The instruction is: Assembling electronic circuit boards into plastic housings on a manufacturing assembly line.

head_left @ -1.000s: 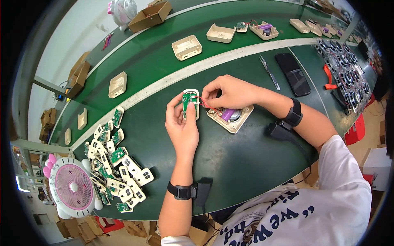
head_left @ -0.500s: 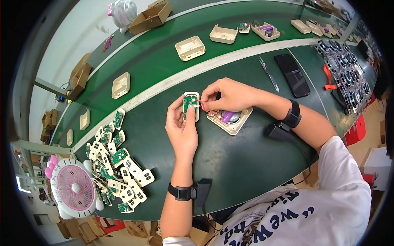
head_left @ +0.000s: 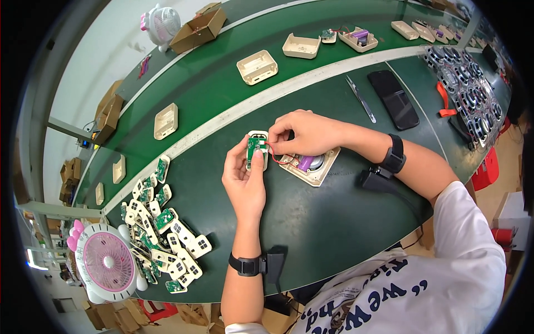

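Observation:
My left hand (head_left: 245,175) is closed around a cream panel carrying a green circuit board (head_left: 254,146), its thumb lying over the board's lower part. At the board's right edge my right hand (head_left: 300,133) pinches the red wires (head_left: 273,153); its fingertips hide whether they are plugged into the board. These wires run down to a cream speaker housing (head_left: 318,179) lying on the table under my right hand. Inside the housing are a purple battery (head_left: 305,163) and a round speaker (head_left: 317,162), both partly covered by the hand.
Left on the table is a heap of cream panels with boards (head_left: 167,222), beside a pink-and-white fan (head_left: 108,261). Tweezers (head_left: 361,100) and a black phone (head_left: 394,100) lie beyond my right hand. Several speakers (head_left: 470,100) fill the far right. Cream housings (head_left: 257,68) sit along the green belt.
My right hand has come slightly left, closer to the board, and its fingers now sit at the board's edge. The whole view has shifted a little.

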Demonstrator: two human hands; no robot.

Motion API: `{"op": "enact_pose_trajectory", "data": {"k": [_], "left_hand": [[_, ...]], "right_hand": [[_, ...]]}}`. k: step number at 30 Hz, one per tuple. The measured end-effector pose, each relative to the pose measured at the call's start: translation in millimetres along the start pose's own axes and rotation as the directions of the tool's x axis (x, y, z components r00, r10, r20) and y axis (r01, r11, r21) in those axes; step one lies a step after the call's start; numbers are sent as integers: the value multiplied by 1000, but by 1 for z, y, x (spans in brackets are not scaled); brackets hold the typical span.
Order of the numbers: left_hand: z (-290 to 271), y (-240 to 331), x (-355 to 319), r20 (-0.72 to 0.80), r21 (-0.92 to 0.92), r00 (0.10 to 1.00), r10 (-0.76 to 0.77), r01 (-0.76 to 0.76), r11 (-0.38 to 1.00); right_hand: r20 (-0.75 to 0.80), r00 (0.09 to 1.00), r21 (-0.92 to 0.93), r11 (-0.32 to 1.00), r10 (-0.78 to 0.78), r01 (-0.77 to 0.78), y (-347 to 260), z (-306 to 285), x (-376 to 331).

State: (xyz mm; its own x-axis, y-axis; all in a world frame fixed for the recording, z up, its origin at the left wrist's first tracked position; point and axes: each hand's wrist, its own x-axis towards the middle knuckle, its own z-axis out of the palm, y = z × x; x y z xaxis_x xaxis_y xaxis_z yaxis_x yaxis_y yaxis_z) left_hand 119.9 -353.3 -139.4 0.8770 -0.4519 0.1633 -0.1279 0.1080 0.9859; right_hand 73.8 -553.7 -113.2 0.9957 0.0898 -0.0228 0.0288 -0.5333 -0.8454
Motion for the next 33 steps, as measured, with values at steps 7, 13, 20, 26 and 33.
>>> {"op": "enact_pose_trajectory", "data": {"k": [7,13,20,26,33], "left_hand": [[-3,-5,-2,-4,-49,999,-48,47,998],[0,-3,-3,-8,-12,999,-53,53,999],[1,-5,-1,10,-8,1000,-20,20,1000],[-3,-15,3,-6,96,998,70,-69,993],[-15,-11,-3,-120,181,976,181,-157,971]], "right_hand": [[-7,999,-98,994,-40,39,-4,2,-2],[-26,997,-145,987,-69,64,-4,3,-5],[-29,996,-196,977,-90,83,-4,2,-1],[-13,985,-213,963,-174,168,-6,-10,-3],[20,998,-531,846,64,-44,-67,1,-41]]}}
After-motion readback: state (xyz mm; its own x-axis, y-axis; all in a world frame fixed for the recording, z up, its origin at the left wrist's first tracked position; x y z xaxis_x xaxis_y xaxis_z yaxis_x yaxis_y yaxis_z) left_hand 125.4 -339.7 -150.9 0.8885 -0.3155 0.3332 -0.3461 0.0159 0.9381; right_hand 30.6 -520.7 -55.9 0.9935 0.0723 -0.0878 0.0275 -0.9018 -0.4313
